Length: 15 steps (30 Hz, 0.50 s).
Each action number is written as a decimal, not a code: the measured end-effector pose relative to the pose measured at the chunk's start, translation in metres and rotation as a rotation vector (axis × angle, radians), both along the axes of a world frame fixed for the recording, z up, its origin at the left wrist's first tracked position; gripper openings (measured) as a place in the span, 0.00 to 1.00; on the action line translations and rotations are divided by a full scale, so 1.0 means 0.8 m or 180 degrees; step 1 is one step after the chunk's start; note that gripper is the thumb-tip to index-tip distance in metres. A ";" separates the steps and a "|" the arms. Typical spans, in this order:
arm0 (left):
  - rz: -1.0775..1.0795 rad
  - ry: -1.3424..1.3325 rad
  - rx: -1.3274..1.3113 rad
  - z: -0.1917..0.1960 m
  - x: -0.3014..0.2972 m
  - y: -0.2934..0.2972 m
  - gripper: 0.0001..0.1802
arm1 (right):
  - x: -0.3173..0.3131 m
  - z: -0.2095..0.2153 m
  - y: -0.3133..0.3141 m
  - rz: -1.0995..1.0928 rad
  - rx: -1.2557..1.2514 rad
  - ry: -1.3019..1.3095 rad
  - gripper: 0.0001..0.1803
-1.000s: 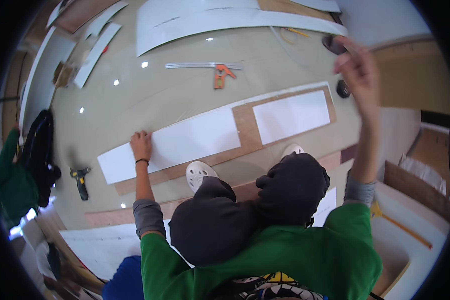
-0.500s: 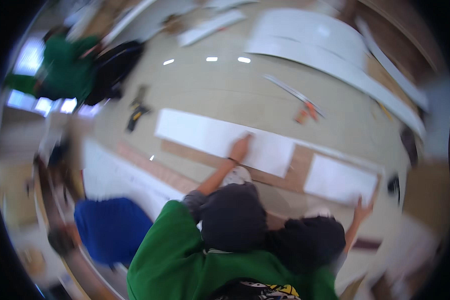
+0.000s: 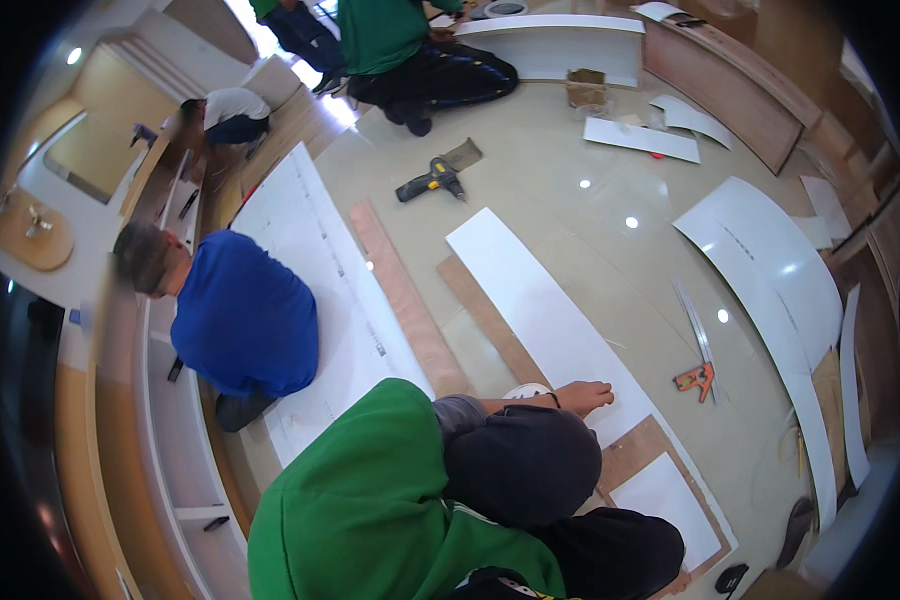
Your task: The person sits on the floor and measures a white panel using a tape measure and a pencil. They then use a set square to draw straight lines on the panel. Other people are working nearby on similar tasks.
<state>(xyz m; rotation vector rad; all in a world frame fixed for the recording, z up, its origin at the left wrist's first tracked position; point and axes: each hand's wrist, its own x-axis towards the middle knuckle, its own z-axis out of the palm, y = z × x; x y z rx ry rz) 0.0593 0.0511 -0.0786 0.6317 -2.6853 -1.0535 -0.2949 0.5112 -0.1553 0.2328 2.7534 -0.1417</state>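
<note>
My left hand (image 3: 585, 397) lies flat, fingers together, on a long white panel (image 3: 535, 295) that rests on a brown wooden board (image 3: 485, 318) on the glossy floor. A dark band circles that wrist. A shorter white panel (image 3: 668, 500) lies on the same board past my knees (image 3: 530, 465). My right hand is hidden behind my dark trousers and green shirt. An orange-handled tool (image 3: 695, 378) and a metal ruler (image 3: 692, 320) lie on the floor to the right of the panel.
A person in a blue shirt (image 3: 250, 315) crouches at the left over a large white sheet (image 3: 305, 250). A yellow-black drill (image 3: 428, 180) lies beyond. Curved white panels (image 3: 770, 270) lie at the right; people in green (image 3: 390, 40) kneel at the far end. White shelving (image 3: 170, 430) runs along the left.
The view has swung round sharply, so the panel now runs diagonally. My left hand stays on the white panel. My right hand, seen earlier raised and then near the panel's end, has dropped out of sight.
</note>
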 end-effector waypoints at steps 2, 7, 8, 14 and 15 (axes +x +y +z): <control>-0.0101 -0.0127 -0.0072 -0.001 0.001 -0.006 0.12 | 0.003 -0.001 -0.004 0.0043 -0.0050 -0.0095 0.52; -0.0157 -0.0280 -0.0056 -0.010 0.026 -0.002 0.13 | 0.014 -0.008 -0.003 0.0180 -0.0281 -0.0393 0.45; -0.0151 -0.0461 0.0066 -0.011 0.025 0.000 0.14 | 0.016 -0.009 0.001 0.0198 -0.0359 -0.0468 0.44; 0.0131 -0.0316 -0.0022 -0.034 0.037 0.002 0.15 | -0.032 -0.009 0.043 0.0213 -0.1537 -0.0985 0.36; 0.0098 -0.0343 0.0027 -0.017 0.013 -0.001 0.17 | -0.055 0.008 0.054 0.0168 -0.1753 -0.0915 0.35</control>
